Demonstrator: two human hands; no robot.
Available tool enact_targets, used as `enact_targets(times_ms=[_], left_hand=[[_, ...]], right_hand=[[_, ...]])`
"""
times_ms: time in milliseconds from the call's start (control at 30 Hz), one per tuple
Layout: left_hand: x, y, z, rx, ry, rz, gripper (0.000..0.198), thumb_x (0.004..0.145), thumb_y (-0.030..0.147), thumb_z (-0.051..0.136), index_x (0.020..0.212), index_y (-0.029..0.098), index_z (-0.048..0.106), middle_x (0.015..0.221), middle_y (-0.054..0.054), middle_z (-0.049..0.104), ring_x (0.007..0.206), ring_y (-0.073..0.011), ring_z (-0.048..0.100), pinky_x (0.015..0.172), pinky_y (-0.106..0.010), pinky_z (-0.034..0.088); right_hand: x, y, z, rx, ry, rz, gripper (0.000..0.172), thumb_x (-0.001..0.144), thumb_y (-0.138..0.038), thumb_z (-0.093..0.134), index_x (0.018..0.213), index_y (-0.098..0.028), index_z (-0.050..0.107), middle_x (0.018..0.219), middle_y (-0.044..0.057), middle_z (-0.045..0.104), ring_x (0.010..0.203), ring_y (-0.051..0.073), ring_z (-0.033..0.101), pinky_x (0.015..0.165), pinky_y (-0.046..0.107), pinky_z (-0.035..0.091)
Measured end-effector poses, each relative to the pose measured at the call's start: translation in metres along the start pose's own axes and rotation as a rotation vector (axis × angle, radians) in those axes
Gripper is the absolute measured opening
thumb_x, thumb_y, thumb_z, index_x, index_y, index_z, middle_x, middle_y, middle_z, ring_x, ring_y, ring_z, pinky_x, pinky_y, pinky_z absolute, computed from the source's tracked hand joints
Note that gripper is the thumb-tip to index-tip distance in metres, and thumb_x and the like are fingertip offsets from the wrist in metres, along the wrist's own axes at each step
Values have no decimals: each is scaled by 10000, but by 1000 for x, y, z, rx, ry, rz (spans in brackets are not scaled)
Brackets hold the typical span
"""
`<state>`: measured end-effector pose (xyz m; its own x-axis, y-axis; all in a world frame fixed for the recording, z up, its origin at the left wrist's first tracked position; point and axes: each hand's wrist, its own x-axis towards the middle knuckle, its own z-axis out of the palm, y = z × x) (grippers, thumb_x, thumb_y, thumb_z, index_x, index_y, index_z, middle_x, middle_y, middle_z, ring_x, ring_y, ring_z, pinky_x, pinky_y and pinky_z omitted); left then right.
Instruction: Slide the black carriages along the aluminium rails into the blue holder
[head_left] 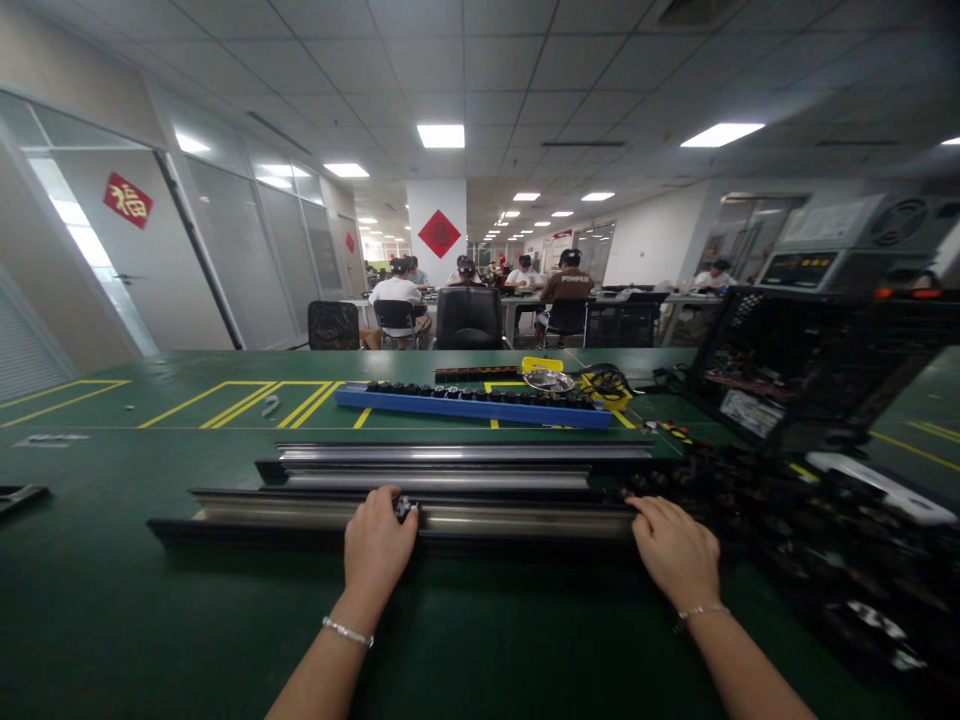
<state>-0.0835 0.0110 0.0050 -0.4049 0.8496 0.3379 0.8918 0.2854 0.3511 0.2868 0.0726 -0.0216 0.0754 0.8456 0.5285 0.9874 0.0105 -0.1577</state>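
Below center, a small part [406, 508] is pinched by the left hand [377, 540].
Beneath it, a long rail [525, 521] is touched by the right hand [677, 550], whose grip can't be told.

- "福" in gold on a red paper sign [128, 201] on the left door [176, 275];
- "PUMPKIN" across a brown shirt [570, 295];
- a red diamond sign [439, 234] on the pillar [436, 196], its character unclear
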Motion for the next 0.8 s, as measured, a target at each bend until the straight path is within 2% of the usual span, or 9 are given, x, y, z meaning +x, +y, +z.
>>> enact_targets(times_ms=[400, 800], left_hand=[[-3, 5, 3, -39, -15, 23, 326, 791, 383, 486, 1037, 174, 531, 1034, -82, 615, 996, -236, 556, 840, -343, 403], [-5, 8, 3, -36, 18, 64, 304, 799, 385, 471, 1011, 179, 544, 990, -71, 631, 942, -226, 578, 817, -339, 413]], right_hand=[[0, -3, -5, 32, -48, 25, 415, 871, -314, 264, 1011, -278, 653, 1110, -4, 637, 1119, 186, 498, 891, 372, 356], [-1, 1, 1, 54, -2, 11, 421, 892, -353, 260, 981, -248, 657, 1086, 8, 647, 1107, 182, 503, 910, 342, 352]])
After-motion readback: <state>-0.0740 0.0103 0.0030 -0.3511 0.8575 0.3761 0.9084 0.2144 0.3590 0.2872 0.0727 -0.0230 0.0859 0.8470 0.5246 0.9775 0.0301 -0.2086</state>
